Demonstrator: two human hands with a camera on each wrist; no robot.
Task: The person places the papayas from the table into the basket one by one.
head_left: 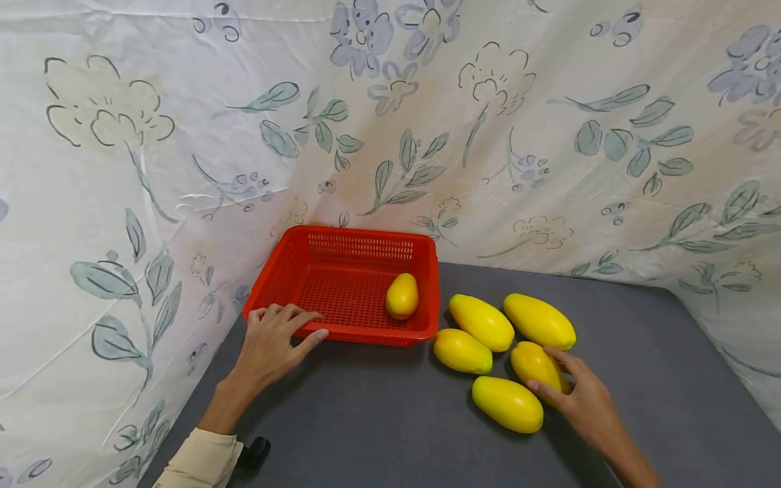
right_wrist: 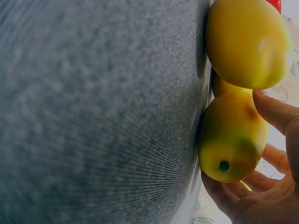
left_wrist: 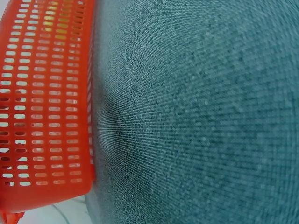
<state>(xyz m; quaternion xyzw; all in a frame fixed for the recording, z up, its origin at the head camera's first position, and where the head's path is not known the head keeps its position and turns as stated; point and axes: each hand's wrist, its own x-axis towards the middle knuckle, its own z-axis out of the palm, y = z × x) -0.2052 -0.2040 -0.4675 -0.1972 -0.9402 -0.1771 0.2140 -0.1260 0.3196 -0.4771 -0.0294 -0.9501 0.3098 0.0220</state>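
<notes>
My right hand (head_left: pixel 582 396) curls round a yellow oblong fruit (head_left: pixel 532 364) on the grey table, thumb on its near side and fingers on its far side. In the right wrist view, this fruit (right_wrist: pixel 231 140) shows a dark green spot on its end, and the thumb (right_wrist: pixel 275 108) lies between it and a neighbouring fruit (right_wrist: pixel 250 42). My left hand (head_left: pixel 271 344) rests with loosely bent fingers over the near left rim of a red plastic basket (head_left: pixel 360 332). One yellow fruit (head_left: pixel 402 296) stands inside the basket, toward its right wall. The left wrist view shows the slotted basket wall (left_wrist: pixel 46 112), not the hand.
More yellow fruits lie on the table: one far right (head_left: pixel 539 321), one behind left (head_left: pixel 481 322), one near the basket corner (head_left: pixel 462 351) and one in front (head_left: pixel 508 404). Flowered cloth (head_left: pixel 390 122) hangs behind and at the left. A black object (head_left: pixel 256 453) sits by the left sleeve.
</notes>
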